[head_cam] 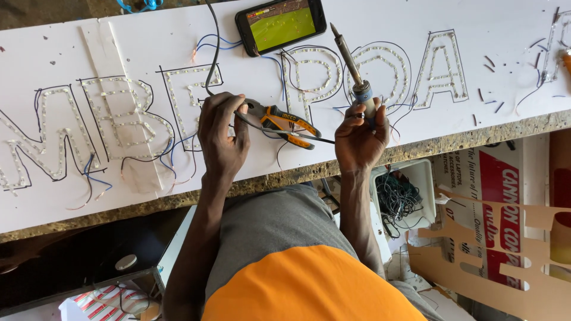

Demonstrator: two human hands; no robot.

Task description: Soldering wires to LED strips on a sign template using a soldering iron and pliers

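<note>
My right hand [358, 138] grips a soldering iron [352, 66] by its blue-collared handle, the metal tip pointing up and away over the white sign board [148, 44]. My left hand [221, 132] rests on the board with its fingers closed around a black cable [213, 44] that runs up past the phone. Orange-and-black pliers [286, 123] lie on the board between my two hands. Outlined letters filled with small white LED modules [122, 116] and thin blue, red and black wires cover the board.
A phone [281, 24] with a green picture on its screen lies at the board's far edge. Below the bench edge sit a white tub of tangled wires [399, 199], cardboard cut-outs [505, 249] and a red-and-white box. Wire offcuts are scattered at right.
</note>
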